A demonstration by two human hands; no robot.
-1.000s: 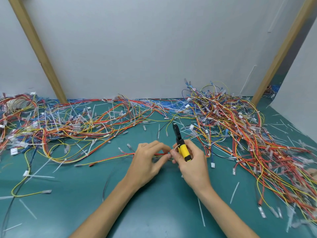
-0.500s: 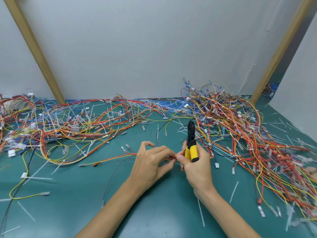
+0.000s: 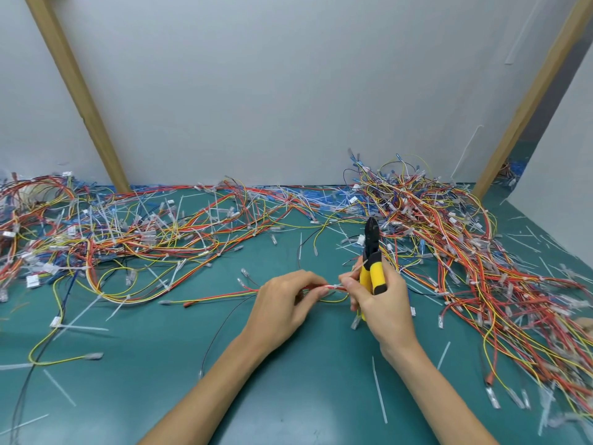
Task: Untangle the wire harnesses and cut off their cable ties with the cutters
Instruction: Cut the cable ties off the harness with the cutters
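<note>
Yellow cutters (image 3: 374, 263) partly inside right hand (image 3: 385, 305)

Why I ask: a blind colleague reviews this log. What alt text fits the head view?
The left hand pinches a red-and-yellow wire harness over a green table while the right hand grips yellow-handled cutters, tip upward, and also pinches that harness. Tangled harness piles lie along the back and right, with cut cable ties scattered around.
</note>
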